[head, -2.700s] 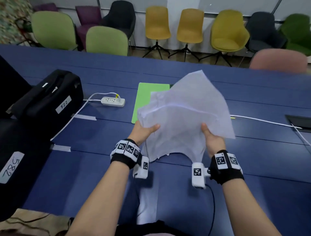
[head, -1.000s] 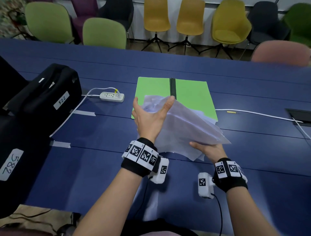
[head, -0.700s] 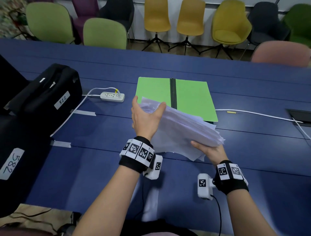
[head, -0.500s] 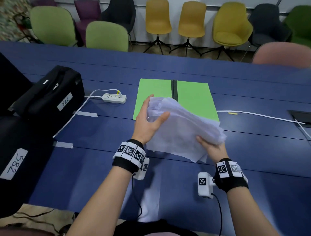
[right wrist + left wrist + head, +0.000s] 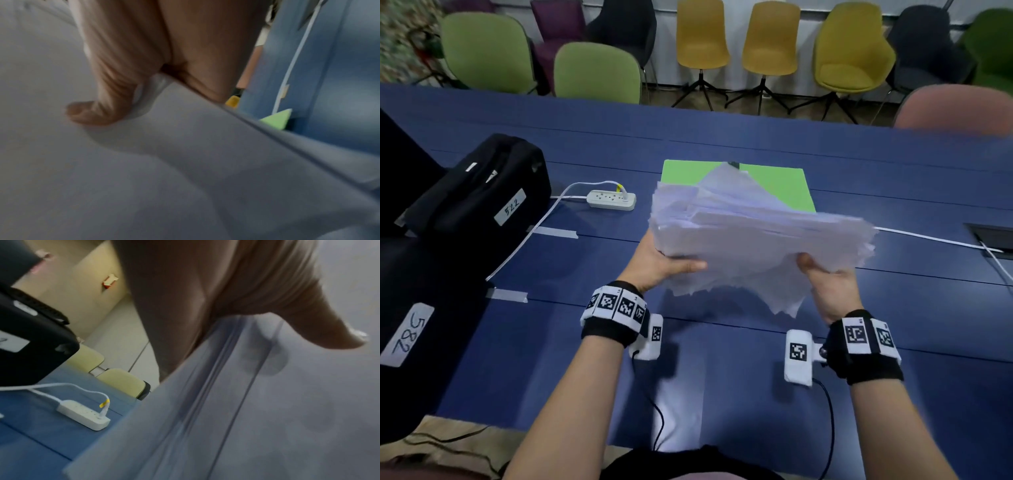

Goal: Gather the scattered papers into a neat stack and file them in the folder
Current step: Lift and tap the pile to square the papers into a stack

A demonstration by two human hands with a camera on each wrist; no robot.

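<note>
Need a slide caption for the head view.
Both hands, left hand and right hand, grip an uneven paper stack above the open green folder.

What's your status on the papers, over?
Both hands, left and right, grip the papers, lifted off the table. Edges ragged, not squared. Folder open behind them, nothing in the way.

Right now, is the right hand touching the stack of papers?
Touching. The right wrist view shows the right hand with its thumb pressed onto the stack of papers; the head view shows that hand gripping the stack's near edge.
</note>
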